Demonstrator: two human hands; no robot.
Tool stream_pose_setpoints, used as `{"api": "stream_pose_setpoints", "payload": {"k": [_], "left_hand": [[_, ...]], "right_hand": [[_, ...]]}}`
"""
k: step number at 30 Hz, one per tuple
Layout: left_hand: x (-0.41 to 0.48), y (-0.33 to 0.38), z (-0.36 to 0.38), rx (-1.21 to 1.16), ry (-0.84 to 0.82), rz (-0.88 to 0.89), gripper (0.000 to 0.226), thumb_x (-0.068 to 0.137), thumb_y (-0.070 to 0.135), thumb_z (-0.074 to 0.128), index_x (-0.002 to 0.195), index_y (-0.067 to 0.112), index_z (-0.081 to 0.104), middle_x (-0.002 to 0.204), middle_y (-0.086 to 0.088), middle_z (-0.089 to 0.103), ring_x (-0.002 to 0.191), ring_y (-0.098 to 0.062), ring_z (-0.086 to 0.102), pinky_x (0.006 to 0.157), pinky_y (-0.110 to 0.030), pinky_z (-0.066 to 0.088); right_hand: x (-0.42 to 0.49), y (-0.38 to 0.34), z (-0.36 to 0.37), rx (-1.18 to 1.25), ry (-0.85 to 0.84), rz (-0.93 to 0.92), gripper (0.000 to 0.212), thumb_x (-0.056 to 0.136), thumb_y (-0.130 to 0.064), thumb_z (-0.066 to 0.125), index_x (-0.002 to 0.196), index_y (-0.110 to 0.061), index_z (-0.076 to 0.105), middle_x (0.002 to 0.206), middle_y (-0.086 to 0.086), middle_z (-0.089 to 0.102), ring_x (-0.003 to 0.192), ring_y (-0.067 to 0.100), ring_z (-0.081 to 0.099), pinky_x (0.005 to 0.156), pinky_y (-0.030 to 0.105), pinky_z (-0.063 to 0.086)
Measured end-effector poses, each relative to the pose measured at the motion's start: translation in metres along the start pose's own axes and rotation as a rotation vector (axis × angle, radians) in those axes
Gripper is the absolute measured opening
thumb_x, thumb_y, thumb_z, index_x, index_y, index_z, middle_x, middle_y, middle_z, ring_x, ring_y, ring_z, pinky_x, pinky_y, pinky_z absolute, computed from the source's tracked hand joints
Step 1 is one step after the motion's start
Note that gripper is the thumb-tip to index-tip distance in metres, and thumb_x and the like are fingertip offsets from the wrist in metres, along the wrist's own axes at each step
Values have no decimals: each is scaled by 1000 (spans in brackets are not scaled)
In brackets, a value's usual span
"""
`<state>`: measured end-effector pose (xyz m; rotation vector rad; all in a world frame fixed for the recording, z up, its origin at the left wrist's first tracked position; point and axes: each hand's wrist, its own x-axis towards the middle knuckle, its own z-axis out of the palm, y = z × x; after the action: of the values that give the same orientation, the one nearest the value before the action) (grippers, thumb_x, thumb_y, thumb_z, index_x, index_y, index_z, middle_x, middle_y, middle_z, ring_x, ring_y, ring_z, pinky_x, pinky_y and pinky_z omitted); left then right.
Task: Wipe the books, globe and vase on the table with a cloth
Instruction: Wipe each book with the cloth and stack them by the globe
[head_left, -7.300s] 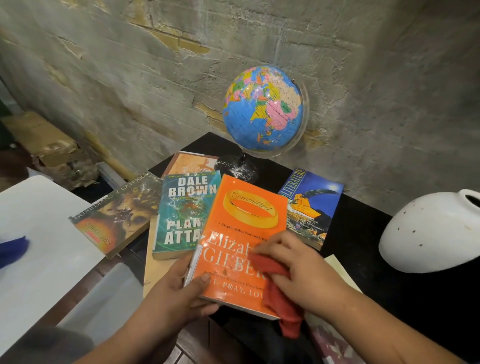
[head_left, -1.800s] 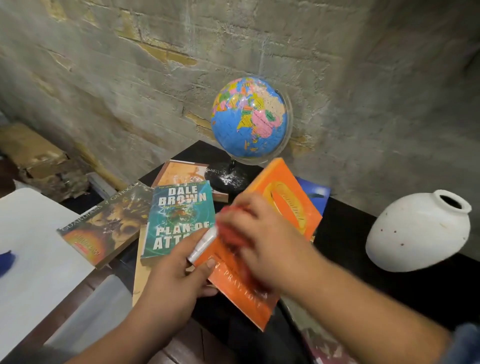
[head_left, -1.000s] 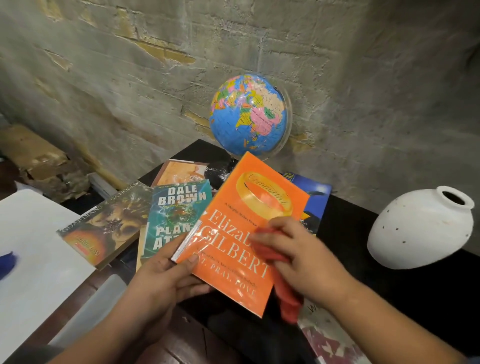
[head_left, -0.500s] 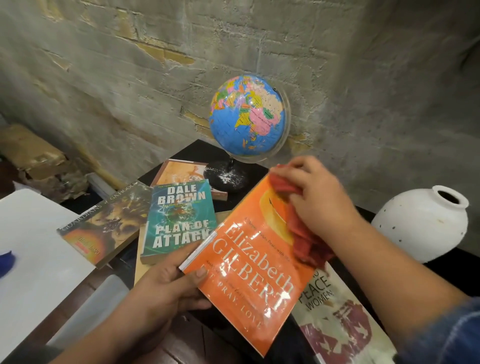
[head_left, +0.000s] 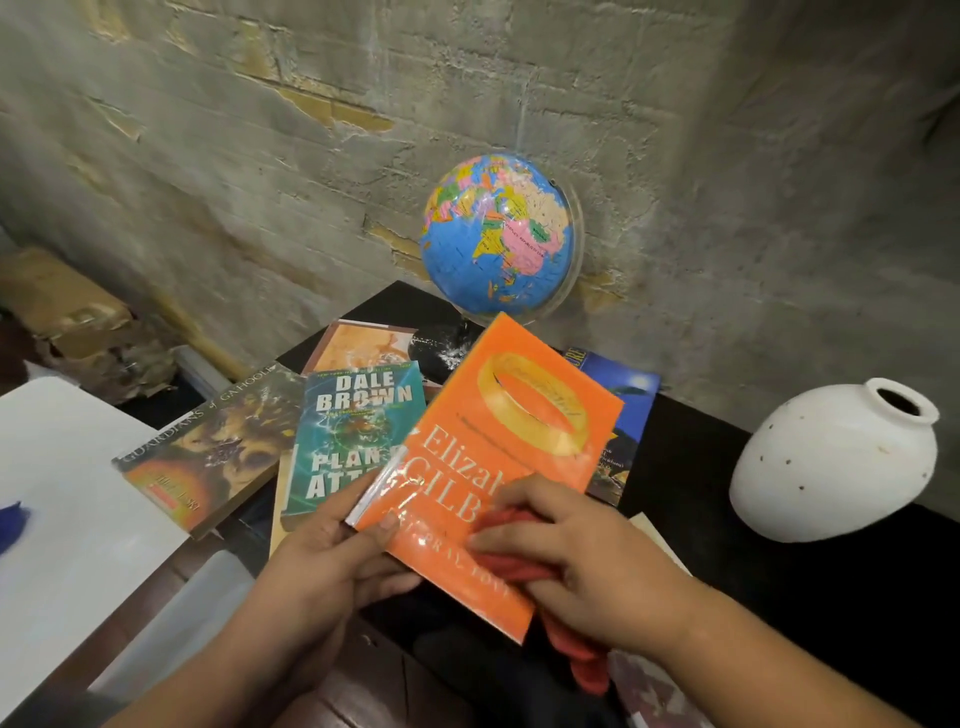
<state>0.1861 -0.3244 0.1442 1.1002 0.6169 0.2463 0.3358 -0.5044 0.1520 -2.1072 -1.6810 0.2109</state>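
the left hand (head_left: 332, 556) grips the orange book (head_left: 498, 457) tilted above the table (head_left: 779, 571); the right hand (head_left: 587, 566) presses a red cloth (head_left: 511, 564) on its lower cover. better to sweep to every edge, bracing the spine firmly.

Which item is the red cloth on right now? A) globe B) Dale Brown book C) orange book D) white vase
C: the right hand holds the red cloth against the lower cover of the orange book, which the left hand grips at its left edge.
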Motion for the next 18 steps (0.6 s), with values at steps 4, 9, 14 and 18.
{"api": "stream_pose_setpoints", "payload": {"k": [4,9,14,18], "left_hand": [[7,8,4,-28,43,-50,29,90,6,54,115,18,60,95,-17,72,69,-26,72,53,-27,58],[24,13,33,-12,23,-161,23,90,9,58,112,9,60,92,-15,74,75,-24,73,54,-25,58],[65,19,79,-12,19,-275,22,93,7,57,114,5,55,94,-15,70,77,-25,70,49,-24,57],[104,19,106,41,-27,-361,27,95,13,54,120,3,51,92,-16,70,76,-27,71,50,-29,57]], "right_hand": [[-16,25,-13,258,341,416,38,68,-17,59,92,-43,70,105,-21,57,104,-1,57,93,15,41],[-29,36,-34,623,472,858,35,80,-6,66,86,-40,70,84,-9,71,81,12,66,83,36,53],[-45,43,-42,850,256,1136,52,83,-5,60,128,-31,54,107,11,66,91,30,68,85,41,55],[-48,44,-42,1377,244,983,70,74,-4,58,134,-37,46,117,19,67,113,39,61,96,52,45]]}}
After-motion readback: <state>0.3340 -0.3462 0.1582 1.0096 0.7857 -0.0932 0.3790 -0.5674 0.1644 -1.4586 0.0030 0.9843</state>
